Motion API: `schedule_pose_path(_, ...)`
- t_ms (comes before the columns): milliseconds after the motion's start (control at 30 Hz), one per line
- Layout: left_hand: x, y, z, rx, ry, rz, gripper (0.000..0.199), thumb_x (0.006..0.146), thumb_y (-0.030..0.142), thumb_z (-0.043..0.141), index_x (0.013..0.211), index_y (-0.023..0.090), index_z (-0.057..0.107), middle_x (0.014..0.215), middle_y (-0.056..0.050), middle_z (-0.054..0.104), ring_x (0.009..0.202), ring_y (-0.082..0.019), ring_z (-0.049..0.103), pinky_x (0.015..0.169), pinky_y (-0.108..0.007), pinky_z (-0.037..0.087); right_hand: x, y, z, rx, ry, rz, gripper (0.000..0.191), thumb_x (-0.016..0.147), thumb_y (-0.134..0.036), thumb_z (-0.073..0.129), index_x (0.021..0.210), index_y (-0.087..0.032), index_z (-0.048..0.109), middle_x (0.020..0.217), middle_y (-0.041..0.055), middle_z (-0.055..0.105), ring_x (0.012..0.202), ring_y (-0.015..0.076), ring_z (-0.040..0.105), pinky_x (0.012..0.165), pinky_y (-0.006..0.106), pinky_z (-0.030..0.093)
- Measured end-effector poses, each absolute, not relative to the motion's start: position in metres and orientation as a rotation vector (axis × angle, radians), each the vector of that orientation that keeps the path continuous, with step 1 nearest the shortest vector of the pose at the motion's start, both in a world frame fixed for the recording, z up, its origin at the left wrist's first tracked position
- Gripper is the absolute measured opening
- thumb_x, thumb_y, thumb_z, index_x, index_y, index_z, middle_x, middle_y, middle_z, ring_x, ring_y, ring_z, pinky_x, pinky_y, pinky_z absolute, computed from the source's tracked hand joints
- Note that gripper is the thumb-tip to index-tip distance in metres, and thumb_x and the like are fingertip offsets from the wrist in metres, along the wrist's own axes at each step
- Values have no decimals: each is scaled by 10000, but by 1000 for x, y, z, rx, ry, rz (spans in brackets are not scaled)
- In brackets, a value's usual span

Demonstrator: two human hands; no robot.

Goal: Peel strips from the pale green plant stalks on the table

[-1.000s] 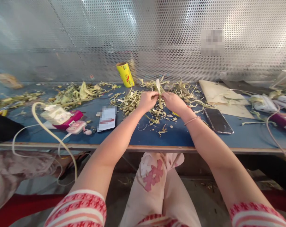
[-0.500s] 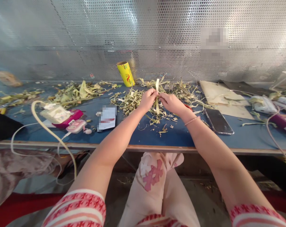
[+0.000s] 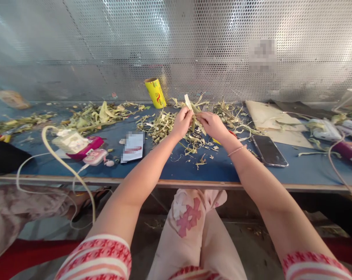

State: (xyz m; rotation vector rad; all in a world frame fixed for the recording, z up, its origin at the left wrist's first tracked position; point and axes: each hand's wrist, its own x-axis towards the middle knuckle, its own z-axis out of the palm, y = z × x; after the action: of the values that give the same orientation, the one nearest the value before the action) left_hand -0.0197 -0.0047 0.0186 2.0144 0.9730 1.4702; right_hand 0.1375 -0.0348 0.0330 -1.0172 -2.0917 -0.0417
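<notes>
In the head view, a perforated metal wall [image 3: 193, 31] backs a blue-topped table [image 3: 193, 173]. Taking the hands as the clock's centre, with twelve at the wall, a yellow tube [image 3: 155, 93] leans at ten o'clock. A leafy heap [image 3: 90, 118] lies at nine, a lit phone [image 3: 135, 144] at eight, a dark-screened phone [image 3: 269, 149] at four and flat card [image 3: 263, 118] at three. The phones sit to either side, perhaps to leave the middle free. A loose pile [image 3: 160, 126] of dry shreds spreads from under the hands toward nine, with small scraps [image 3: 201, 161] at six; working low over it probably keeps bits in one place.

The left hand [image 3: 182, 121] and right hand [image 3: 212, 123] are close together at the centre, fingers curled, with a pale leaf strip [image 3: 188, 101] between them. Thumb and fingertips of the left pinch it, its free end pointing toward eleven. The right's fingertips also look pinched on the leaf, slightly lower, likely for a steady two-point grip; their exact contact is hard to see.
</notes>
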Motion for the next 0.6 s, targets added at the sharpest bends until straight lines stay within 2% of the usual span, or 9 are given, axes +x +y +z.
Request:
schedule_pose_path(133,-17,-1,17,1823,944,1535,357,886,546,421,922,200,500,750,-23,586,657,-114,603,648,-285,507,142,-44,40,-1165,-1876,-338,340,937,-324,331,1142,-177,559,1120,163,549,1110,296,482,975,526,360)
schedule_pose_path(233,-14,-1,16,1817,940,1553,299,888,492,466,923,197,496,803,-39,637,691,-116,638,671,-275,517,141,-58,46,-1209,-1908,-491,341,941,-385,330,1109,-196,559,1163,155,530,1172,336,428,981,575,324)
schedule_pose_path(433,-13,-4,16,1845,1152,1592,247,877,418,507,827,176,521,731,-60,661,704,-139,638,640,-263,490,133,-65,46,-1227,-2017,-633,282,922,-385,396,1025,-186,567,1147,154,547,1122,328,457,950,527,354)
schedule_pose_path(600,-14,3,10,1879,1056,1588,264,909,415,435,904,175,544,749,-59,663,746,-156,654,676,-287,512,138,-49,41,-1258,-2166,-492,246,926,-283,368,978,-144,563,990,156,606,973,277,539,843,432,425)
